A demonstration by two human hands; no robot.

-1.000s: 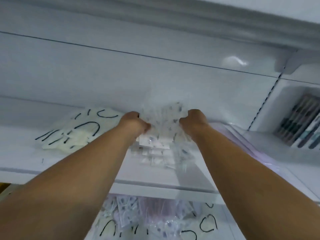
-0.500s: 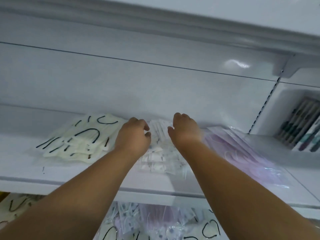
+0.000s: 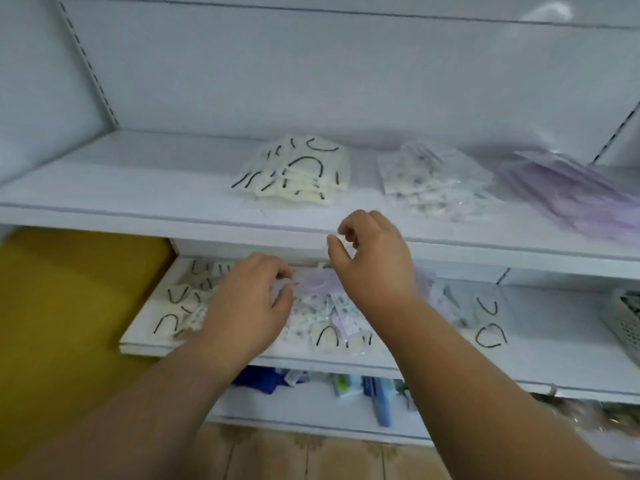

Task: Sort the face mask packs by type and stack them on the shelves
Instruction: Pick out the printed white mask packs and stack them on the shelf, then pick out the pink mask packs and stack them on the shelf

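Head camera: a person's two bare hands reach toward a white metal shelving unit. On the upper white shelf (image 3: pixel 138 188), three sorted stacks sit in a row toward its right end: cream face mask packs with black ear loops (image 3: pixel 294 174), clear packs of white patterned masks (image 3: pixel 433 181) and lilac mask packs (image 3: pixel 571 192), the last running off to the right edge of the view. The upper shelf's left half lies bare, and a bare strip runs along its front edge. Below, the middle white shelf (image 3: pixel 561 344) carries an unsorted jumble of mixed mask packs (image 3: pixel 325 317) from its left end to past centre. The left hand (image 3: pixel 246 306) hovers over that jumble, fingers loosely curled, gripping nothing visible. The right hand (image 3: pixel 374 258) hangs level with the upper shelf's front edge, thumb and fingers bent and apart, holding nothing. A grey perforated plastic basket (image 3: pixel 623 323) sits at the middle shelf's right end.
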